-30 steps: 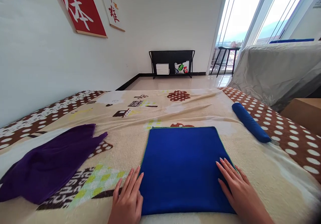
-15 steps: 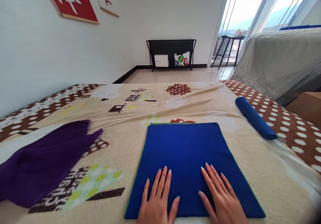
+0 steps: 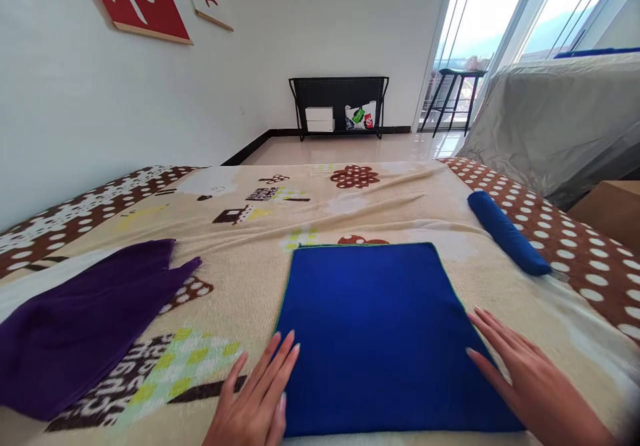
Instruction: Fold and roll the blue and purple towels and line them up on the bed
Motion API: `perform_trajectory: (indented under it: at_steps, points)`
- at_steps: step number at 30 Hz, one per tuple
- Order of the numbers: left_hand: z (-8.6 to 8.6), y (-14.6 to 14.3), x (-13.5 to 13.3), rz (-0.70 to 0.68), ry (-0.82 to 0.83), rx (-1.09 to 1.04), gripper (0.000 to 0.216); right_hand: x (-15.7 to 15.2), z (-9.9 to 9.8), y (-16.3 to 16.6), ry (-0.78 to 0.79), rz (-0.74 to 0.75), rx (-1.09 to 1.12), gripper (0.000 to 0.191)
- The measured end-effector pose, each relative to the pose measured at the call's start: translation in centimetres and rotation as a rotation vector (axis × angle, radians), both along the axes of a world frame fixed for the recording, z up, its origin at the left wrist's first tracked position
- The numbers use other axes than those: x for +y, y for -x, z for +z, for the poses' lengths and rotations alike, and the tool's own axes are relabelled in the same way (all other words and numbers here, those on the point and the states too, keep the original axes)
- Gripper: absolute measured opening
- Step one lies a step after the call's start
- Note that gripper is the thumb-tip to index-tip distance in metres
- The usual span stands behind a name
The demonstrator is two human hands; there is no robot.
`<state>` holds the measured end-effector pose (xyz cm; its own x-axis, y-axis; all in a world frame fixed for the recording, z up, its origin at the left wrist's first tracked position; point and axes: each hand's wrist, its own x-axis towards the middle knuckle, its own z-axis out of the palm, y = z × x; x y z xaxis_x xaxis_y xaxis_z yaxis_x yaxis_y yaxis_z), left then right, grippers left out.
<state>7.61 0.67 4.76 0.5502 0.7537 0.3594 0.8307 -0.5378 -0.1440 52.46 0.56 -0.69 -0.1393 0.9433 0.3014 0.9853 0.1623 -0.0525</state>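
A square blue cloth (image 3: 370,326) with green stitched edges lies flat on the patterned blanket in front of me. At its left edge is my left hand (image 3: 255,393), fingers stretched out, the fingertips over the cloth's border. My right hand (image 3: 530,373) rests by the opposite edge, its fingers straight and its thumb over the cloth. Neither hand grips anything. To the left a purple cloth (image 3: 95,319) lies loosely spread with uneven folds. A rolled blue bundle (image 3: 507,233) lies at the right, beyond my right hand.
The cream blanket (image 3: 240,259) with brown dotted borders covers the surface. Beyond it stand a black rack (image 3: 340,106) holding a white box, and a dark stool (image 3: 455,96) by the window. At right are a sheet-covered bulky object (image 3: 560,113) and a cardboard box (image 3: 613,209).
Both hands have moved apart, from the middle of the blue cloth outward to its left and right edges. The cloths and the rolled bundle stay in place.
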Motion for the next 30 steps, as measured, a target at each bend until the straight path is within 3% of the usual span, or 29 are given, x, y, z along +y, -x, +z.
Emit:
perform_trajectory:
  at_steps: [2,4,7,9,11,13,16,19,26,30]
  points:
    - [2.3,-3.4,3.1,-0.082,0.087,-0.016,0.067,4.4,2.4,4.2,0.076,0.137,0.082,0.06]
    - [2.9,-7.6,7.1,-0.116,0.2,-0.025,0.066,9.0,3.8,9.5,0.18,0.305,0.146,0.055]
    - [1.1,-12.0,13.3,-0.056,0.263,-0.035,0.06,14.7,3.7,15.7,0.157,0.318,0.157,0.053]
    - [-0.8,-12.0,16.6,-0.007,0.262,-0.044,0.055,16.9,2.7,16.7,0.145,0.319,0.15,0.053]
    - [-2.3,-9.4,18.5,0.044,0.257,-0.058,0.051,18.0,1.6,14.6,0.143,0.304,0.143,0.052]
    - [-2.9,-5.6,19.3,0.115,0.252,-0.078,0.052,18.3,0.7,10.4,0.136,0.231,0.143,0.055]
    - [-2.7,-0.6,19.4,0.218,0.251,-0.105,0.055,18.0,-0.4,3.6,0.114,0.042,0.152,0.064]
    - [-2.5,1.2,19.5,0.243,0.272,-0.104,0.055,17.8,-1.2,-0.2,0.119,-0.041,0.136,0.066]
    - [-3.5,1.1,20.4,0.312,0.243,-0.064,0.055,18.5,-2.4,-0.7,0.118,-0.038,0.107,0.067]
    - [-1.4,-0.1,18.6,0.168,0.168,0.009,0.052,17.5,-0.8,0.1,0.039,-0.039,0.129,0.068]
